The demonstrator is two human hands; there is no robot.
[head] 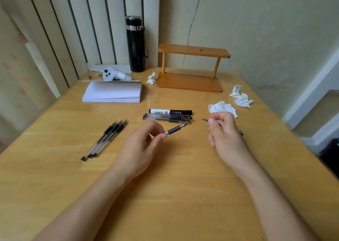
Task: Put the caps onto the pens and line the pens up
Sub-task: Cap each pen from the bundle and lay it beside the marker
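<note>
- I'm mid-capping: my left hand (pixel 145 139) pinches a pen (pixel 177 128) by its barrel, dark grip and bare tip pointing up-right toward the row.
- My right hand (pixel 222 130) is curled around something small and dark; a thin point sticks out to the left of the thumb. I judge it to be the cap (pixel 204 119), though it is mostly hidden.
- Tip and cap are near each other but apart, so the next move is to bring them into line and press the cap on straight.
- Done pens (pixel 167 117) lie side by side beyond my hands, just below a marker (pixel 170 111); the pen in hand should go next to them, parallel.
- Three pens (pixel 105 138) wait at the left in a slanted bunch, dark pointed ends toward the far side; I can't tell whether those are caps.
- The tabletop (pixel 165 195) is pale wood, smooth and a bit glossy.
- Crumpled tissues (pixel 222 108) sit just beyond my right hand.
- Farther back: a paper stack (pixel 112 93), a small wooden shelf (pixel 192 68), a black flask (pixel 135 44) in the corner, and a cracked wall.
</note>
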